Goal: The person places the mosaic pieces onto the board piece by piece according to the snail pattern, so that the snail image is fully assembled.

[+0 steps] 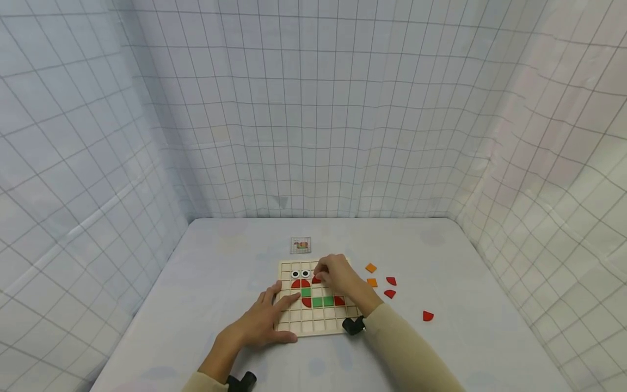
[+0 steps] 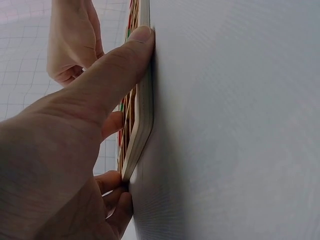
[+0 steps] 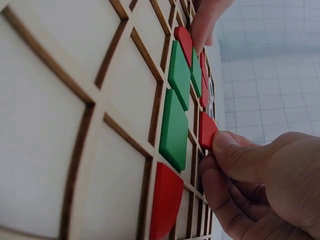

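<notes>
A wooden grid board (image 1: 307, 326) lies on the table. My left hand (image 1: 264, 320) rests over its left side, fingers extended, with the thumb along the front edge and the index fingertip near a green square tile (image 1: 306, 292). My right hand (image 1: 338, 272) pinches a red quarter-circle tile (image 3: 207, 131) between thumb and finger, right at a cell right of the eye tiles (image 1: 306, 274). On the board sit more red quarter-circles (image 1: 296, 283) and two green squares (image 3: 174, 131) in a row, with a red quarter-circle (image 3: 166, 200) at that row's right end.
Right of the board lie two orange squares (image 1: 372, 282) and three red quarter-circles (image 1: 428, 316). Behind the board is a small picture card (image 1: 301, 245). Gridded white curtains (image 1: 318, 109) enclose the table (image 1: 230, 256) at the back and sides.
</notes>
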Available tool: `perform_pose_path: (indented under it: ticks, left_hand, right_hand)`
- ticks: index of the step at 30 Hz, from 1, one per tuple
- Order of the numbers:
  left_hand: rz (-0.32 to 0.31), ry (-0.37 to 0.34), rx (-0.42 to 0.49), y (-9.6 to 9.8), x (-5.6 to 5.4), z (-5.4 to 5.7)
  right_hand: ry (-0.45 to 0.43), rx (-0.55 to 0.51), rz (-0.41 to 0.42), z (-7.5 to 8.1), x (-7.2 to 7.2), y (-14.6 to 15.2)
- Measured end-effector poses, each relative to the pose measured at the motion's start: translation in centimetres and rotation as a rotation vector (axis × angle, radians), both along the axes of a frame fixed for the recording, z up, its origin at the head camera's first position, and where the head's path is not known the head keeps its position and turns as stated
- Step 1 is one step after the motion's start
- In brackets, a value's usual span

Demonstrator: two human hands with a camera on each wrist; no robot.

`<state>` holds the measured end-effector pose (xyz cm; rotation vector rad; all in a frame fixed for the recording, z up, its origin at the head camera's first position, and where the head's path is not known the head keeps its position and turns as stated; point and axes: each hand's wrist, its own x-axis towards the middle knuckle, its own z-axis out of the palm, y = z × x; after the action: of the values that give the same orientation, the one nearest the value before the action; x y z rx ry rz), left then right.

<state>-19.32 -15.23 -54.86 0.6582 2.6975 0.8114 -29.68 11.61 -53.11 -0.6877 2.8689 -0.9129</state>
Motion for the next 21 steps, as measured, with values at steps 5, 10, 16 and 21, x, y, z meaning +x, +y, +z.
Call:
perform_pose_path:
  ticks: [5,10,16,21]
  left_hand:
    - [-0.008,0.007,0.01,0.0,0.06,0.1]
    - [-0.008,0.003,0.011,-0.06,0.04,0.07]
    - [-0.002,-0.004,0.015,-0.09,0.09,0.05]
    - [0.003,-0.003,0.009,-0.08,0.07,-0.04]
  right_hand:
    - [-0.012,0.02,0.001,-0.43,0.09,-0.16]
    - [-0.009,0.026,-0.011,-0.58,0.14,-0.37]
    - [-0.019,0.02,-0.012,-0.43,0.37,-0.3]
    - [-0.005,0.012,0.008,-0.26,0.64,0.12]
